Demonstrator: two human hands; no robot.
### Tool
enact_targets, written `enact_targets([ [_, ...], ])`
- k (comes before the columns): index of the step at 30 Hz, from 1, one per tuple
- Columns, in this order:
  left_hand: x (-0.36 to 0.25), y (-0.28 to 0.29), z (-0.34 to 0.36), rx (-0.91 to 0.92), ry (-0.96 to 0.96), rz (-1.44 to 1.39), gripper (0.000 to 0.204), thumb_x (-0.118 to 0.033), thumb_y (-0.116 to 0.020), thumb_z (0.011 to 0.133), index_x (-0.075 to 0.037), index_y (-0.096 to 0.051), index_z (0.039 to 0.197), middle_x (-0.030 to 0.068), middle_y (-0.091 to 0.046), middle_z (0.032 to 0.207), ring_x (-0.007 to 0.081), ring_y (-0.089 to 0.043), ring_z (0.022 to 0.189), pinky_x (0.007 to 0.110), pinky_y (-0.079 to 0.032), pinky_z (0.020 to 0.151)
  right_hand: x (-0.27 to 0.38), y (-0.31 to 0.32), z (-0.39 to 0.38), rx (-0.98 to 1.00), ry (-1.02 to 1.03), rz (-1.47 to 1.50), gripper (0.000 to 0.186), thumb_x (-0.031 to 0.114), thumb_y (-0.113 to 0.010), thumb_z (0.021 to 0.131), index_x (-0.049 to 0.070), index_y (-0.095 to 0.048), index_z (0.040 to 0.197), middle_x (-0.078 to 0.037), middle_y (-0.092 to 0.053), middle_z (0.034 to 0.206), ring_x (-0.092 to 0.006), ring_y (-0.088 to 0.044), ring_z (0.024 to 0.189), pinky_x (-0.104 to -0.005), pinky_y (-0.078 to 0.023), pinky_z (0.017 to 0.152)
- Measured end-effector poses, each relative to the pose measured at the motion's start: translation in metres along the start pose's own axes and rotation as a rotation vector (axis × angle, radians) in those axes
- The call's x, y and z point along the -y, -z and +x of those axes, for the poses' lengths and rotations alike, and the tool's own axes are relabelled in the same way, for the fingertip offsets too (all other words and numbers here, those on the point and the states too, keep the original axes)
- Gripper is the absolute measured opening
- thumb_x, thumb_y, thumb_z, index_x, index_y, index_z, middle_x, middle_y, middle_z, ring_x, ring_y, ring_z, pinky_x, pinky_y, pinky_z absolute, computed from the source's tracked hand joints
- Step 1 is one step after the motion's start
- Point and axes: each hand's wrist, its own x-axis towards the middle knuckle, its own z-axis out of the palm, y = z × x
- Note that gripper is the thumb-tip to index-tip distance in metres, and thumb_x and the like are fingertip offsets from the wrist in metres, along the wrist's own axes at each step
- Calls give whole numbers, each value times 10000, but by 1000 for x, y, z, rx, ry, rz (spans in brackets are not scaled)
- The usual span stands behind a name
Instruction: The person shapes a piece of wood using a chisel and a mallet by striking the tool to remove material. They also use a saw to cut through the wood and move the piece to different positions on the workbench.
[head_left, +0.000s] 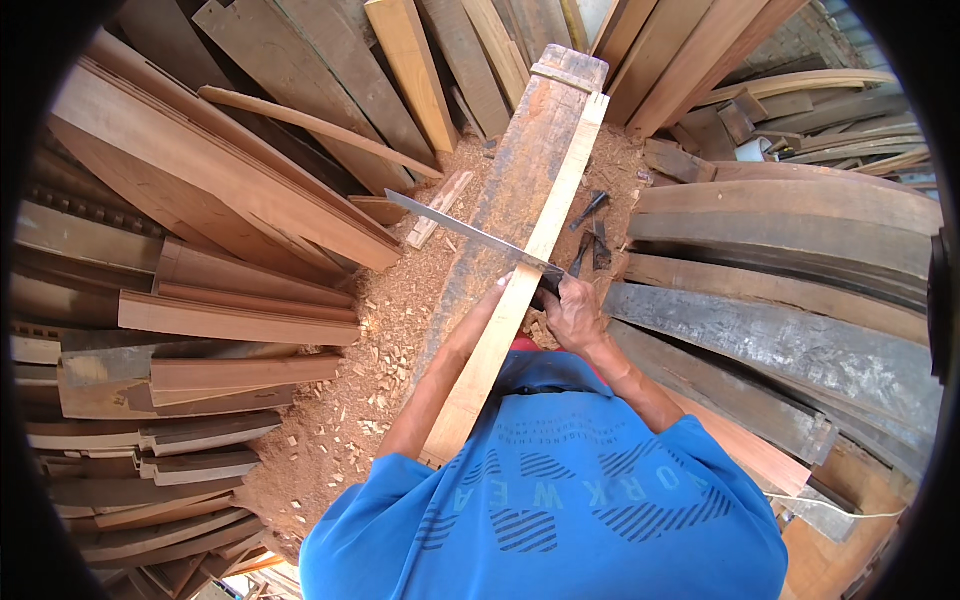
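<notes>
A long pale wooden batten point(565, 190) slants from near my chest toward the far end of a worn, thick plank point(515, 150). Across the batten, roughly square to it, lies a long metal blade point(455, 225) with a dark handle, which looks like a try square; its tip points to the left. Closed round that handle at the batten's right edge is my right hand point(577, 318). My left hand point(495, 293) grips the batten's left side just below the blade, most of its fingers hidden by the wood.
Dark-handled tools point(590, 212) lie right of the batten, and a short offcut point(440, 208) lies left of the plank. Shavings and chips point(375, 320) cover the floor. Stacked boards point(240, 180) crowd the left, more boards point(790, 300) the right, and leaning planks point(410, 70) the far side.
</notes>
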Motion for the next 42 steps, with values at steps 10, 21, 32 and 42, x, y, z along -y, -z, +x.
enact_targets([
  [10,-48,94,-73,-12,306,79,747,-552,-612,1020,-24,-498,1537,167,-686,1330,229,-678,1166,357,-567,957,-3,33,17,-100,-175,208,210,115,-723,951,1,-741,1127,-86,-758,897,-149,-684,816,-349,-561,767],
  [21,-56,189,-42,305,406,369,778,-380,-707,1007,-28,-370,1613,151,-524,1559,245,-533,1384,407,-448,1139,-50,93,21,-658,-213,433,250,144,-630,1036,-14,-648,1228,-74,-721,1056,-124,-640,959,-297,-515,872],
  [32,-42,195,-36,186,133,1290,817,-447,-845,839,-39,-510,1463,228,-687,1318,364,-645,1245,458,-488,1072,-57,44,19,-512,-445,755,149,203,-615,1050,77,-545,1012,-18,-611,839,-112,-623,668,-275,-508,614],
  [42,42,134,-59,-345,3,1753,546,-247,-789,809,-54,-500,1231,222,-722,831,436,-727,812,560,-568,692,-90,61,12,-362,-453,337,253,259,-615,1028,14,-617,965,-67,-635,771,-157,-619,583,-312,-505,589],
])
